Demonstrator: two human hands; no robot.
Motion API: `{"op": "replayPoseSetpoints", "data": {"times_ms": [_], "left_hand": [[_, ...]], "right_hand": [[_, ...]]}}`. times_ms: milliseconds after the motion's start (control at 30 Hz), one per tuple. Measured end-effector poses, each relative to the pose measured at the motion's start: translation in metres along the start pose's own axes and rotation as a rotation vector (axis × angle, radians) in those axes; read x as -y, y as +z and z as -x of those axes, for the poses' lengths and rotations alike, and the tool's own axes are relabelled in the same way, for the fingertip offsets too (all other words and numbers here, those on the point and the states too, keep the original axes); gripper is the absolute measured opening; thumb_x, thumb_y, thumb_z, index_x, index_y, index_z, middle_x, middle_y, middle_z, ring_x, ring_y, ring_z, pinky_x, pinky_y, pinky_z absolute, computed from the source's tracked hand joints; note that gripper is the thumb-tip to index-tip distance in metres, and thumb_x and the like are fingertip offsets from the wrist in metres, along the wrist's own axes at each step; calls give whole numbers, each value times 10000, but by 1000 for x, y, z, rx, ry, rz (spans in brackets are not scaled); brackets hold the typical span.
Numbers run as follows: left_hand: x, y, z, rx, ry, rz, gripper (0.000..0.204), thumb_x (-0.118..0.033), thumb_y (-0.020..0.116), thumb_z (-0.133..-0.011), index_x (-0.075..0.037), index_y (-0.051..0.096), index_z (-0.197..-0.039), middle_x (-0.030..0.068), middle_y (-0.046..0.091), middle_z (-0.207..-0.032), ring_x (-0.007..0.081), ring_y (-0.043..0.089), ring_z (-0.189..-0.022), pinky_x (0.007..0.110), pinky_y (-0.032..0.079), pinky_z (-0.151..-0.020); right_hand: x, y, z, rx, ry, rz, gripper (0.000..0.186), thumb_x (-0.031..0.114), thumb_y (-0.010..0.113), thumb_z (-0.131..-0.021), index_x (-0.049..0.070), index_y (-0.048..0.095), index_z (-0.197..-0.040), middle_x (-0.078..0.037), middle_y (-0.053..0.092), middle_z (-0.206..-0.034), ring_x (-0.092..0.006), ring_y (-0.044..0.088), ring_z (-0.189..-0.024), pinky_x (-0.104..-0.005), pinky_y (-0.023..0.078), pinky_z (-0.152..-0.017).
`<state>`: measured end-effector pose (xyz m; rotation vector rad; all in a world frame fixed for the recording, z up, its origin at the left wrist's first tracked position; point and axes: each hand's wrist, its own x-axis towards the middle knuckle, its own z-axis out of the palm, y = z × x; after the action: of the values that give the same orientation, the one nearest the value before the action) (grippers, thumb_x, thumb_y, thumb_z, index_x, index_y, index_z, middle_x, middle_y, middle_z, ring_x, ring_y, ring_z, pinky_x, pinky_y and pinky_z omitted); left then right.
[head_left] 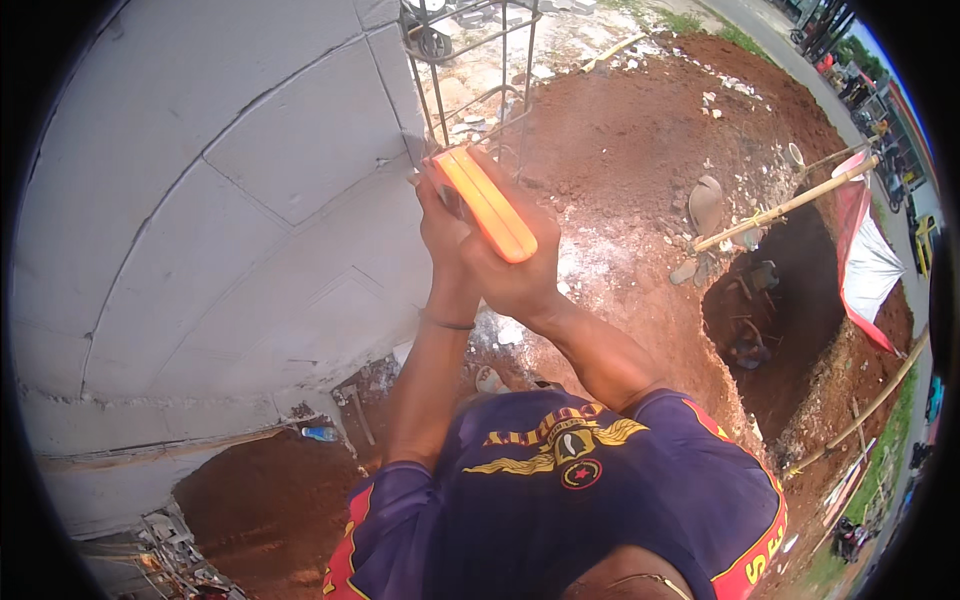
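Two bare hands close together at the centre, arms stretched out from a dark purple shirt (530, 515) at the near edge. Between them, an orange object (490, 205): long, smooth-looking, rounded at its near end, slanting from far left to near right. Right hand (535, 276) wrapped around its right side, fingers bent. Left hand (443, 228) drawn in on its left, apparently curled around it too, with a dark band (447, 323) at the wrist. Both seemingly grasping it; exact placing of the fingertips impossible to make out, being largely hidden.

In handling, probably stiff and fairly light, with a hard shell by the look of it: not very fragile, perhaps a little slippery in dusty palms. Best gripped around the thick middle, one palm on each side, clear of the hidden underside.

To the left, a large grey block wall (220, 260), its right edge near the orange object, contact unclear. Just beyond, an upright frame of thin metal rods (505, 70). Farther right, reddish earth (620, 110), then a bamboo pole (790, 207) beside a dark pit (800, 310), with red-and-white cloth (868, 265) at far right. Near left, a blue bottle (320, 434) lying by the foot of the wall.
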<state>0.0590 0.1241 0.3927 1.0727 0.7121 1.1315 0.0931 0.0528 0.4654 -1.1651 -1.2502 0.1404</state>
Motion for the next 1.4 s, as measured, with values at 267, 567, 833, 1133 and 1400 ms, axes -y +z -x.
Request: {"op": "replayPoseSetpoints", "data": {"times_ms": [267, 567, 833, 1133, 1400], "left_hand": [[-15, -5, -15, 76, -291, 418, 366, -405, 343, -1054, -86, 499, -1138, 24, 527, -1028, 121, 550, -949, 291, 480, -829], [-18, 5, 17, 31, -9, 272, 452, -472, 334, -1046, -79, 497, -1200, 44, 544, -1111, 142, 553, -1008, 310, 482, -848], [-20, 8, 23, 52, 12, 251, 448, -463, 350, -1044, -82, 486, -1239, 32, 526, -1135, 134, 546, -1049, 309, 489, -854], [-9, 6, -18, 69, -116, 517, 447, -458, 341, -1048, -80, 489, -1235, 21, 535, -1101, 122, 554, -1021, 297, 494, -829], [4, -12, -37, 259, -114, 562, 472, -475, 263, -1063, -79, 519, -1091, 19, 544, -1026, 104, 556, -974, 298, 481, -833]], "right_hand": [[-7, -6, -13, 4, -113, 1, 532, 66, 631, -826, -79, 493, -1319, -183, 681, -1020, -206, 710, -835, -278, 555, -699], [10, -16, -14, -10, -176, -98, 529, 47, 615, -830, -119, 488, -1316, -176, 703, -1047, -186, 713, -830, -265, 555, -740], [42, -31, 3, 71, 54, -159, 550, 50, 594, -784, -81, 520, -1313, -175, 633, -1218, -200, 679, -872, -296, 520, -793], [3, -8, -16, 14, -67, -10, 525, 54, 619, -802, -58, 523, -1306, -162, 705, -903, -223, 720, -793, -324, 557, -683], [-22, -1, -19, 59, -33, -39, 568, 77, 591, -841, -65, 458, -1375, -198, 637, -1162, -208, 652, -983, -287, 516, -840]]}}
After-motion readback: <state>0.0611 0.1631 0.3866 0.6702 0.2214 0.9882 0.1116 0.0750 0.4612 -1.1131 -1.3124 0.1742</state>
